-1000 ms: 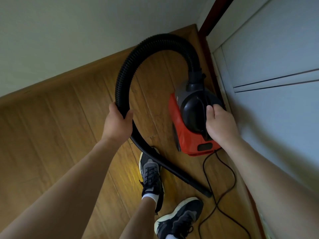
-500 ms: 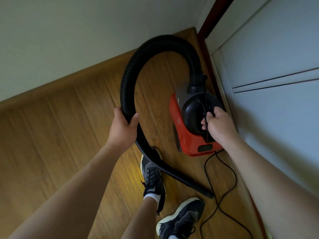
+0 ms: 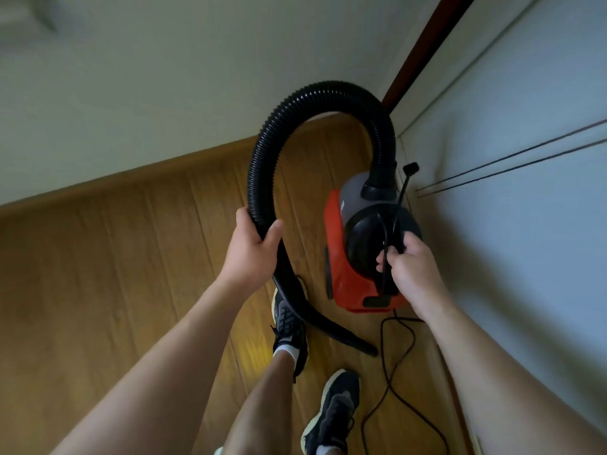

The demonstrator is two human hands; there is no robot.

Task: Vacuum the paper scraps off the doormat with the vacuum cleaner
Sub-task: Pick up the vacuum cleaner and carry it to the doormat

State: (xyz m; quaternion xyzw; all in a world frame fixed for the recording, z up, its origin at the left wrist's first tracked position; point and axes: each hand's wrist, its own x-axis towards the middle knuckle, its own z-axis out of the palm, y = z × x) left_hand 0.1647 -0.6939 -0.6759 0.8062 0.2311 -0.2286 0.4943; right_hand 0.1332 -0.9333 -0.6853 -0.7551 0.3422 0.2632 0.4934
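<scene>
A small red and black vacuum cleaner (image 3: 341, 274) sits low by the white panel on the right. Its black ribbed hose (image 3: 315, 96) arches up from the grey top and curves down to a nozzle (image 3: 364, 346) near my shoes. My left hand (image 3: 253, 247) grips the hose on its left side. My right hand (image 3: 410, 267) grips the thin black carrying strap (image 3: 399, 205) on top of the vacuum body. No doormat or paper scraps are in view.
The floor is wooden planks (image 3: 115, 274). A pale wall (image 3: 164, 77) runs behind, and a white door or cabinet panel (image 3: 525, 224) stands close on the right. The black power cord (image 3: 394, 372) loops on the floor by my right shoe (image 3: 331, 418).
My right hand went from resting on the vacuum's top to gripping the strap and pulling it up. The vacuum and hose have risen, and my left hand has lifted with the hose.
</scene>
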